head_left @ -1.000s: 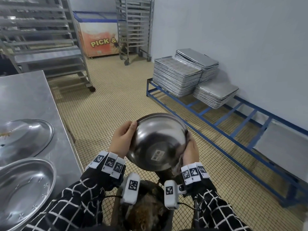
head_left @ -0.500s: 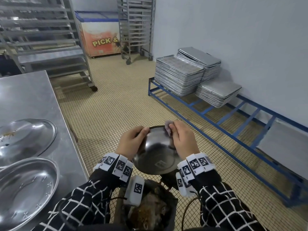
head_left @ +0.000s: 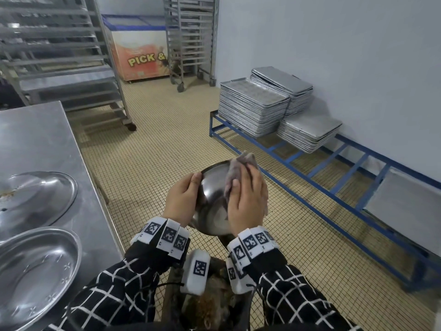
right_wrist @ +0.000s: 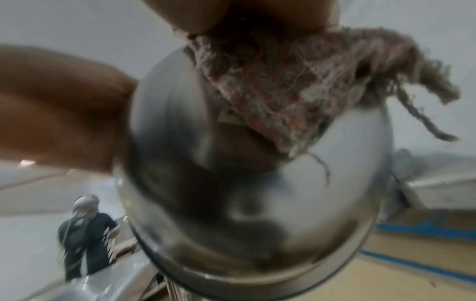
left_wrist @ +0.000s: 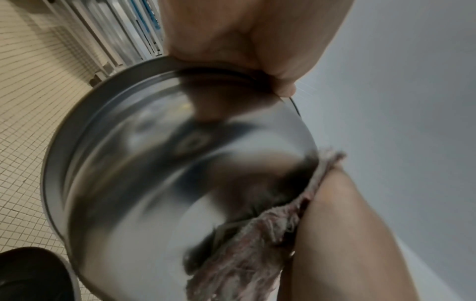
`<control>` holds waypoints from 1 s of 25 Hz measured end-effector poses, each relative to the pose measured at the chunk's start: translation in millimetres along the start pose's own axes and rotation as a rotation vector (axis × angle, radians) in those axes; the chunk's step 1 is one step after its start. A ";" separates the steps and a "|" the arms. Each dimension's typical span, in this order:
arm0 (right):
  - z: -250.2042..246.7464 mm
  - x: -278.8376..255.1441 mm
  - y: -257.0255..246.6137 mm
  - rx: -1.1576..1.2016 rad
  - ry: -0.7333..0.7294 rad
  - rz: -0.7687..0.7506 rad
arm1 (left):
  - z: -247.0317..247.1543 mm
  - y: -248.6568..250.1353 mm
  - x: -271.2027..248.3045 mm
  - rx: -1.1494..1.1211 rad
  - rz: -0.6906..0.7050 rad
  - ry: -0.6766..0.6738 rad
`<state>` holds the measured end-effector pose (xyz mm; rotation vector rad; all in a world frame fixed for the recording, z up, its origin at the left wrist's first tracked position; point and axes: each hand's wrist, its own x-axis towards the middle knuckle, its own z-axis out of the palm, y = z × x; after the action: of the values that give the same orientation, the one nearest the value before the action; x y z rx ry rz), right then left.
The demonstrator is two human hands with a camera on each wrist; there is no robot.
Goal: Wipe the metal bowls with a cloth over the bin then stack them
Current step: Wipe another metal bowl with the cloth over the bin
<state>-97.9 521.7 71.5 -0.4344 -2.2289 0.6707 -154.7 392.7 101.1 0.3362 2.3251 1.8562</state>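
Note:
A round metal bowl [head_left: 211, 189] hangs tilted above the dark bin [head_left: 210, 306], its outer side turned toward me. My left hand [head_left: 188, 192] grips its left rim, thumb on the outside. My right hand [head_left: 245, 187] holds a frayed pinkish cloth [head_left: 241, 161] and presses it against the bowl's right outer side. In the left wrist view the bowl [left_wrist: 167, 173] fills the picture, with the cloth [left_wrist: 257, 244] at its lower right. The right wrist view shows the cloth [right_wrist: 296, 91] lying over the bowl [right_wrist: 257, 193].
Two wide metal bowls [head_left: 35, 199] [head_left: 33, 275] sit on the steel table [head_left: 35, 134] at my left. A low blue rack [head_left: 322, 187] with stacked baking trays [head_left: 253, 108] runs along the right wall. Wheeled racks [head_left: 191, 39] stand behind. A person [right_wrist: 85, 234] stands in the background.
The bowl has tipped and dropped a little. My right hand came from under the bowl's right side, over the far rim, and now rubs the cloth on its outer side.

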 end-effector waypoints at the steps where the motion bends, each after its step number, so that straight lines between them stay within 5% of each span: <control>1: -0.1 3.8 5.9 0.128 0.006 0.126 | -1.7 -0.3 0.3 0.009 -0.001 0.000; 4: 1.1 -2.0 18.3 0.400 -0.013 0.331 | -5.8 -2.2 0.4 0.074 0.017 0.016; 7: 1.1 -17.8 10.3 0.333 -0.010 0.160 | -4.9 -1.3 0.4 0.120 0.012 0.013; 11: 3.9 -24.6 -5.2 -0.062 -0.136 -0.218 | 0.2 1.0 -1.6 0.145 0.044 -0.016; 13: 3.4 -17.0 -9.4 -0.144 -0.100 -0.221 | 1.8 0.4 -3.4 0.136 0.056 -0.019; 16: 3.3 -2.9 -2.0 -0.076 -0.007 -0.013 | -0.7 -1.0 -5.0 0.105 0.045 -0.040; 19: 0.3 1.7 20.4 0.316 0.020 0.290 | -5.9 -3.9 -5.1 0.046 0.016 -0.053; 23: -9.9 2.2 50.4 0.955 -0.095 0.988 | -11.8 -13.4 -4.5 0.017 -0.010 -0.032; 25: -23.6 3.0 44.8 0.915 -0.115 0.951 | -13.9 -18.1 -2.4 0.029 -0.004 -0.002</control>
<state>-77.9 567.0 60.6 -0.9594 -1.4514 2.0957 -157.4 375.2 86.6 0.3365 2.3516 1.8217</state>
